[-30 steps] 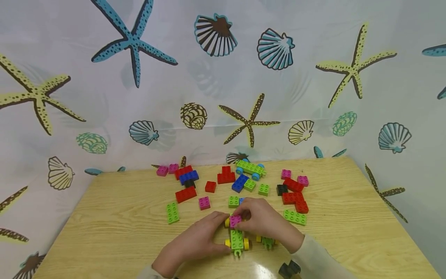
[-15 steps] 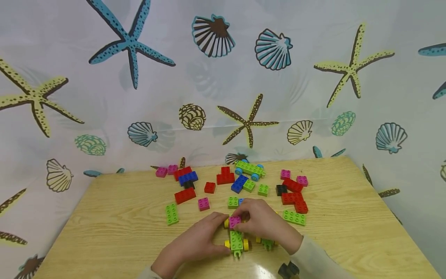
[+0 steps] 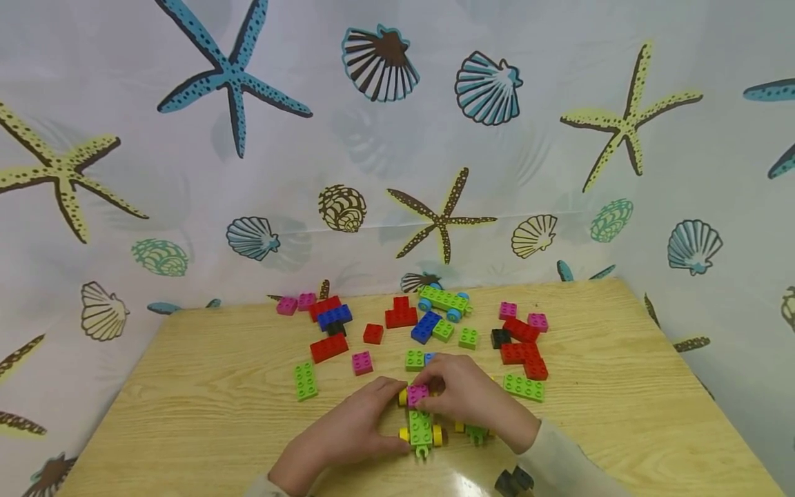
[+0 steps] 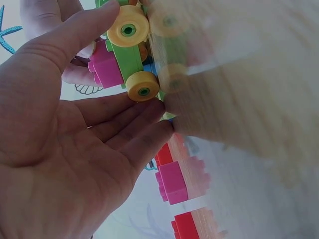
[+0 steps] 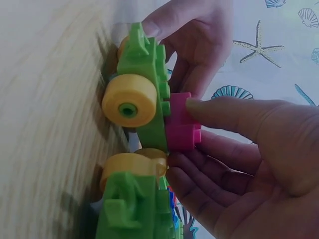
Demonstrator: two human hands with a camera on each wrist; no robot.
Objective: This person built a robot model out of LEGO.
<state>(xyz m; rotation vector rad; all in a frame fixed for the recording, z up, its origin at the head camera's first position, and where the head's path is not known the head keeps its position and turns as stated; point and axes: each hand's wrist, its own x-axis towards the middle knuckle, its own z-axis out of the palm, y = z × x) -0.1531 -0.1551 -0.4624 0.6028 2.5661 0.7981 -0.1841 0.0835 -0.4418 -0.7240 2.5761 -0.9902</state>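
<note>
In the head view a green toy car base [image 3: 420, 431] with yellow wheels lies lengthwise at the table's near middle. A square pink building brick [image 3: 417, 395] sits on the studs at its far end. My left hand [image 3: 354, 428] holds the base from the left, its thumb at the near wheel and its fingertips at the far wheel [image 4: 143, 86]. From the right, my right hand [image 3: 475, 395] pinches the pink brick [image 5: 180, 122] between thumb and fingers. A second green car base [image 5: 130, 206] with yellow wheels stands beside it, partly hidden under my right wrist.
Loose building bricks lie across the far half, including a blue one [image 3: 426, 327] and a red one [image 3: 329, 348]. A green car base with blue wheels [image 3: 444, 299] stands at the back. Something black [image 3: 514, 480] shows by the right sleeve. A patterned cloth [image 3: 397, 152] hangs behind.
</note>
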